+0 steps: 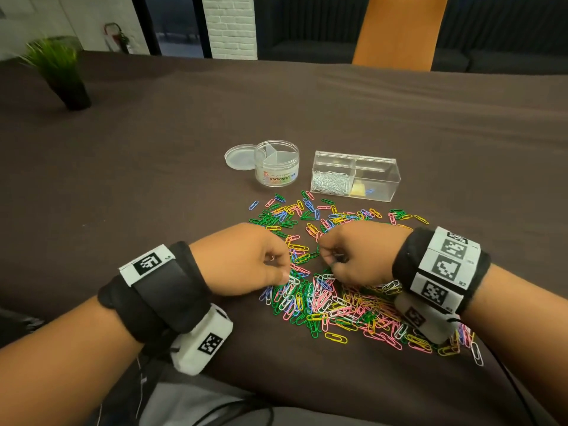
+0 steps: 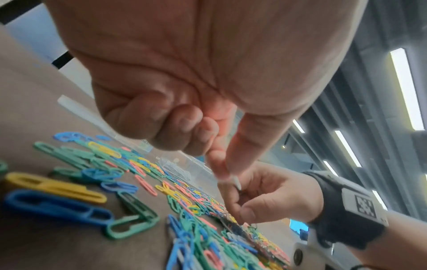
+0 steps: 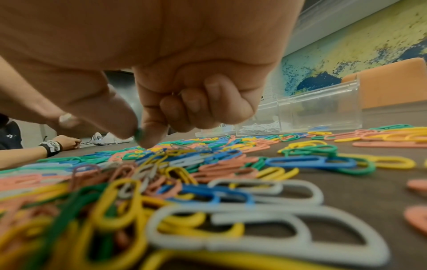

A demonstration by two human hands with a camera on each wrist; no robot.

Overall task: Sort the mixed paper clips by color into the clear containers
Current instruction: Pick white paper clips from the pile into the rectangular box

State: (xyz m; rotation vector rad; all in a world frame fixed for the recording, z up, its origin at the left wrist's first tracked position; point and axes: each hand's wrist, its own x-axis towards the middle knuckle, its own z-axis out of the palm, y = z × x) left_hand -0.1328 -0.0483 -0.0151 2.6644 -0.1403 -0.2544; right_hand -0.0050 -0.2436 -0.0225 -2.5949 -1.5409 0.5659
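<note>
A heap of mixed paper clips point(image 1: 332, 305) in green, yellow, pink, blue and white lies on the brown table. My left hand point(image 1: 281, 272) hovers low over the heap's left side, thumb and index finger pinching what looks like a white clip point(image 2: 236, 182), the other fingers curled. My right hand point(image 1: 327, 256) is just to its right, and pinches a green clip point(image 3: 138, 133) between thumb and index finger above the heap. Behind the clips stand a round clear divided jar point(image 1: 276, 162), open and empty, and a clear rectangular box point(image 1: 381, 182) with white clips point(image 1: 330, 182) in its left compartment.
The jar's lid point(image 1: 239, 156) lies to its left. The box's right compartment holds a blue clip point(image 1: 369, 191). A potted plant point(image 1: 60, 72) stands far left, an orange chair point(image 1: 399, 32) beyond the table. Another person's hand point(image 3: 67, 141) rests on the table.
</note>
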